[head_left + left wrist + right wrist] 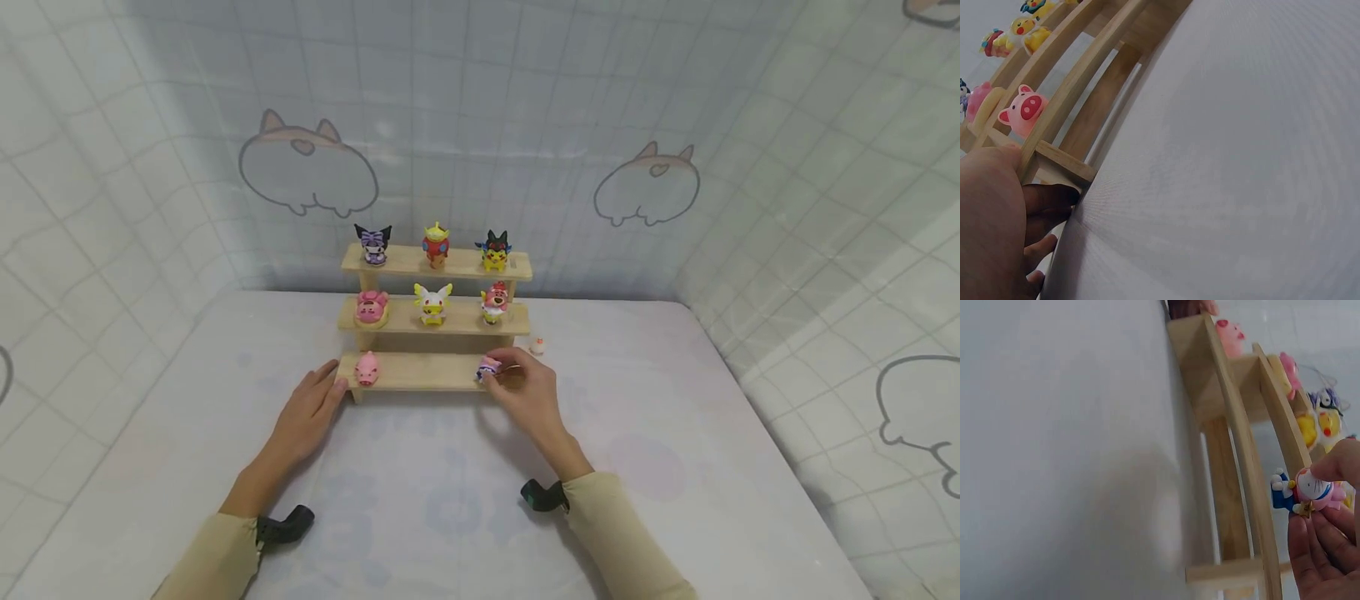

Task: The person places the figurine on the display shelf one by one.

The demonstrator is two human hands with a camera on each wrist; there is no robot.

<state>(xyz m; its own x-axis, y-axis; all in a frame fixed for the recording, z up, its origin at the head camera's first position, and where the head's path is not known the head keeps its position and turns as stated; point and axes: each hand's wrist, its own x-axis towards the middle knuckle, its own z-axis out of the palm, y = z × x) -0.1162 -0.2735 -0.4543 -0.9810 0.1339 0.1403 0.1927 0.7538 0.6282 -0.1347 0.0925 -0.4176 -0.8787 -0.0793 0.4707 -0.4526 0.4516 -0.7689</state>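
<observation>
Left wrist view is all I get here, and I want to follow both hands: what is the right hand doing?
Observer: The right hand pinches a small blue and pink figure at the right end of the lowest step.
Operator: Is the figure standing on the step?
Observer: I cannot tell; the right wrist view shows it against the step's front edge, held between thumb and fingers.
Operator: Where is my left hand on the rack?
Observer: The left hand rests on the table, fingertips at the left end of the lowest step, beside the pink pig.
</observation>
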